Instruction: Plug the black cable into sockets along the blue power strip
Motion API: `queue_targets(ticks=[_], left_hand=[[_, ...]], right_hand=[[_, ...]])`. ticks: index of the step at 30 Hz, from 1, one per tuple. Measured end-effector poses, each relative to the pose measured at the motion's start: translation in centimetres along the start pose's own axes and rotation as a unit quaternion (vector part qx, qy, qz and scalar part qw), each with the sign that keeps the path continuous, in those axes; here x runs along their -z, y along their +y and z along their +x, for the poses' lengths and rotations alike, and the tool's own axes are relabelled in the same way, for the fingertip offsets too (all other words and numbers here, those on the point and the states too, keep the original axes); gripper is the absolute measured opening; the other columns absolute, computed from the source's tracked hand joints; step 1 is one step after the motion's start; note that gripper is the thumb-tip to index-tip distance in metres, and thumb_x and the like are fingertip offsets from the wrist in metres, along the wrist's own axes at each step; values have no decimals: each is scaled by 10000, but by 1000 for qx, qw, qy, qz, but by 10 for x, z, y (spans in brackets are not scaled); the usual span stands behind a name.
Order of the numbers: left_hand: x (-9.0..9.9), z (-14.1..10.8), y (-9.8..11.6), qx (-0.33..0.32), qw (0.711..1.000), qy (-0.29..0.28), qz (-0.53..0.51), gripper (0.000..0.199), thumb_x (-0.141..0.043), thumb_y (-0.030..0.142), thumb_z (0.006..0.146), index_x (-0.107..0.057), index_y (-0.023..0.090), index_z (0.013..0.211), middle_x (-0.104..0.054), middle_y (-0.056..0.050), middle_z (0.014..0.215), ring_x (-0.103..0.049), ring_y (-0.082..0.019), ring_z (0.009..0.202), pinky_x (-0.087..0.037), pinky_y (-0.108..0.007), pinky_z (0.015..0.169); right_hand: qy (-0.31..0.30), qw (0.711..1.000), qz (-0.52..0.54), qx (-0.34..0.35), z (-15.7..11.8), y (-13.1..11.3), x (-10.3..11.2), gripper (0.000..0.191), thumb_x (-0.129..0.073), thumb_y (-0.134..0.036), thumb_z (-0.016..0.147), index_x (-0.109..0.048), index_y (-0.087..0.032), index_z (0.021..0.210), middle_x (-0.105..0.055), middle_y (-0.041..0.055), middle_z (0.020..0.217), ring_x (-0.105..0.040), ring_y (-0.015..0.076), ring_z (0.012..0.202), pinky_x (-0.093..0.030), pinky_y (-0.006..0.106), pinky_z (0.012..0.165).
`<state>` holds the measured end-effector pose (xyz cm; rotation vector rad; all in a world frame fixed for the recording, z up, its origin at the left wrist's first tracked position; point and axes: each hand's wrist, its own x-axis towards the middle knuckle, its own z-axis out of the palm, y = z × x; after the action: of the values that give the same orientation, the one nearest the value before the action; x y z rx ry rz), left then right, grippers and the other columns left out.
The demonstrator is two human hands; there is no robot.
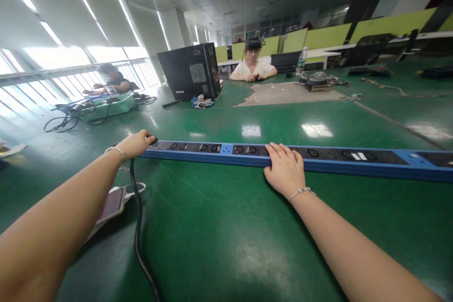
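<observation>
Pinching the black plug [154, 140] with the left hand [136, 143] at the left end of the blue power strip [198, 155], lying across the green table [212, 226]. Grasping the blue power strip farther right with the right hand [286, 170], curling fingers [276, 150] over its top.

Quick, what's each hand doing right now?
Left hand: closed, pinching a black plug at the strip's end.
Right hand: open, resting on the blue strip.
</observation>
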<state>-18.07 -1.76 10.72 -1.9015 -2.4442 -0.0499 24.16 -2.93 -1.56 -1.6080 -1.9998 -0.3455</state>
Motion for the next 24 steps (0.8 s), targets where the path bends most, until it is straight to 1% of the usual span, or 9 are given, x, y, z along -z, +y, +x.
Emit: queue_targets(ticks=[3,6,11,13,15,17,19,21,24], left_hand=[[2,-1,9,-5,1000,-3,-28,458,-342,470,854,-566,113,1034,-656,-45,721,-589,-192,691,-427,-271,639],[4,-5,30,-23,998,-22,-58,460,-337,510,843,-565,162,1041,-612,12,602,-554,-159,538,-401,-255,528],[10,-16,82,-76,989,-49,-119,379,-396,496,802,-587,195,931,-591,28,532,-538,-152,470,-387,-266,490],[13,-21,104,-86,986,-58,-134,346,-413,482,789,-595,197,865,-589,24,511,-530,-151,444,-380,-273,476],[13,-24,126,-94,980,-81,-153,345,-395,467,799,-601,190,803,-588,11,499,-510,-148,408,-376,-282,463],[9,-26,148,-112,977,-97,-154,367,-365,444,814,-594,186,689,-583,-12,482,-517,-150,410,-390,-291,484],[3,-26,167,-139,976,-93,-136,387,-357,424,824,-583,181,624,-599,-42,494,-556,-161,461,-410,-296,538],[-4,-25,182,-151,978,-86,-117,370,-358,398,832,-598,167,671,-632,-67,543,-594,-172,525,-420,-295,582],[-13,-23,199,-150,980,-93,-90,345,-353,368,844,-605,134,812,-662,-86,604,-613,-174,559,-419,-285,588]], right_hand=[[1,1000,2,0,0,0,-1,541,-451,-187,735,-496,-186,1275,-519,62,1321,-387,235,1231,-225,439,1017],[3,1000,2,-2,0,0,-1,542,-450,-189,735,-497,-192,1275,-518,61,1322,-387,236,1230,-225,440,1016],[3,1000,-6,-4,0,-1,-1,522,-443,-191,742,-505,-178,1261,-515,50,1327,-387,229,1231,-214,427,1024],[2,1000,-5,-4,0,-1,0,518,-440,-192,746,-505,-176,1259,-514,47,1328,-386,227,1233,-212,425,1025],[1,1000,-2,-4,0,-1,0,518,-441,-192,746,-504,-178,1260,-515,47,1327,-387,228,1232,-211,425,1024],[1,1000,2,-5,0,-1,0,517,-442,-191,746,-504,-183,1259,-515,48,1327,-389,228,1231,-209,425,1025],[1,1000,6,-6,1,-1,1,516,-444,-190,746,-505,-187,1259,-515,47,1328,-390,228,1230,-206,424,1025],[0,1000,8,-7,1,-1,1,516,-445,-186,746,-506,-186,1259,-514,48,1330,-389,228,1231,-205,421,1025],[1,1000,10,-7,0,-2,2,519,-442,-182,745,-506,-179,1260,-511,48,1333,-386,228,1234,-202,416,1026]])
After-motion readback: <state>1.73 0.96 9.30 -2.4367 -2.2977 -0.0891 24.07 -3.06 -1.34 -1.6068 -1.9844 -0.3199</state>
